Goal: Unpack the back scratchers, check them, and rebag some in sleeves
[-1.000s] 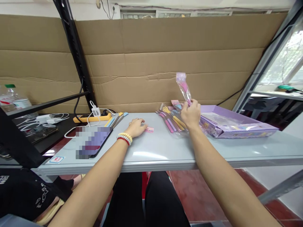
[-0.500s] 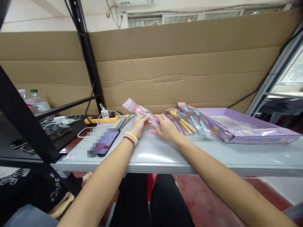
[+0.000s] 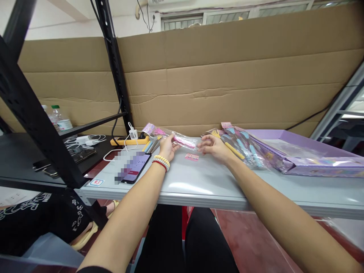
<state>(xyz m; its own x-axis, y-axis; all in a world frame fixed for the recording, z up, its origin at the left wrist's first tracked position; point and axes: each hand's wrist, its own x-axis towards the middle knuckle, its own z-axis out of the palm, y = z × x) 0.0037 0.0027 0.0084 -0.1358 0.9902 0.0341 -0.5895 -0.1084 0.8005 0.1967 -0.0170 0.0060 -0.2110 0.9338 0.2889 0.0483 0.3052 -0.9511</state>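
Observation:
My left hand (image 3: 167,147) grips a clear packet with a pink stick inside (image 3: 178,139), held just above the grey table (image 3: 216,182). My right hand (image 3: 214,147) hovers at the packet's right end, fingers loosely spread, holding nothing. A small pink label (image 3: 192,157) lies on the table between my hands. A pile of packets with yellow and blue sticks (image 3: 239,146) lies just right of my right hand.
A purple tray (image 3: 301,151) sits at the right. A phone (image 3: 133,171), coloured sticks and a yellow power strip (image 3: 129,141) with chargers lie at the left. A black rack post (image 3: 113,64) and cardboard wall stand behind. Another person's dark clothing (image 3: 42,220) shows lower left.
My right hand brought the pink packet down from the air to my left hand, which took it. The right hand has since let go and drawn slightly right.

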